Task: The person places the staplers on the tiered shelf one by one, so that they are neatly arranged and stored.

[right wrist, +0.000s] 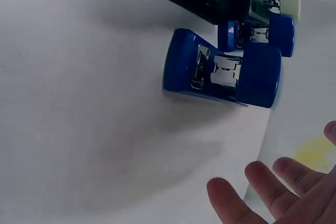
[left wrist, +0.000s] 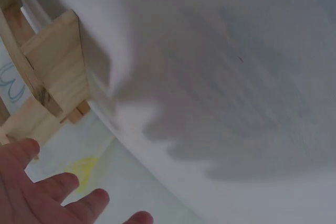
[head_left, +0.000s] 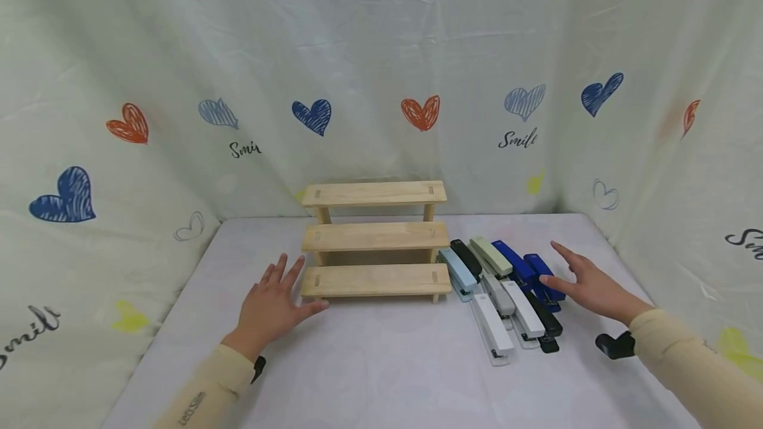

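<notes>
My left hand [head_left: 271,306] is spread beside the left end of a three-step wooden rack [head_left: 375,280], thumb toward its lowest step; it holds nothing. In the left wrist view its fingers [left wrist: 58,186] are apart, below the rack's end [left wrist: 58,61]. On the other side, my right hand [head_left: 596,286] reaches with fingers extended toward a cluster of staplers, also holding nothing. Nearest to it is a blue stapler [head_left: 544,280], seen upright in the right wrist view. Another blue stapler [head_left: 514,262], a black stapler [head_left: 542,313], a white stapler [head_left: 493,323] and a pale green stapler [head_left: 491,255] lie close together.
A light blue stapler [head_left: 457,270] lies right against the rack's right end. Behind the white-covered table [head_left: 381,363] hangs a pale curtain [head_left: 369,38] printed with hearts, which also closes in both sides. A dark strap piece [head_left: 615,345] shows by the right wrist.
</notes>
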`<action>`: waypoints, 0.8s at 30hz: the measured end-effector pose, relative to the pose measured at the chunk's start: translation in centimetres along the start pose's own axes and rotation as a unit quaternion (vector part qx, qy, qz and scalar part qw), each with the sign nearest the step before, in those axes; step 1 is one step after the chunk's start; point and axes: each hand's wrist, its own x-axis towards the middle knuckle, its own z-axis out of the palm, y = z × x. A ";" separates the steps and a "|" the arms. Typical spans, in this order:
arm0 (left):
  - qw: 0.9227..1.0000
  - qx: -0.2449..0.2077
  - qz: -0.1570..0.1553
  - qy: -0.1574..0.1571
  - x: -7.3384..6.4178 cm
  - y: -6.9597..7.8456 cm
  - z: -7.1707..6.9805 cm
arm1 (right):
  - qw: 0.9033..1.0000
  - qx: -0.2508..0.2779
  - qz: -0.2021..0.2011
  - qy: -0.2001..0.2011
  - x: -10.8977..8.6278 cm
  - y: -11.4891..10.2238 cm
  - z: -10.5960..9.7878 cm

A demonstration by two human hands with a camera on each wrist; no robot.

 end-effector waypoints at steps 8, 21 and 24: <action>0.999 -0.029 0.020 -0.011 0.1 1.0 0.6 | 0.995 0.096 0.000 -0.033 -0.3 0.2 0.9; 0.998 -0.056 0.016 -0.032 0.1 1.5 0.7 | 0.977 0.197 0.004 -0.081 -0.2 0.5 0.9; 0.998 -0.051 0.016 -0.035 0.1 1.6 0.8 | 0.973 0.212 0.014 -0.094 -0.2 0.4 0.8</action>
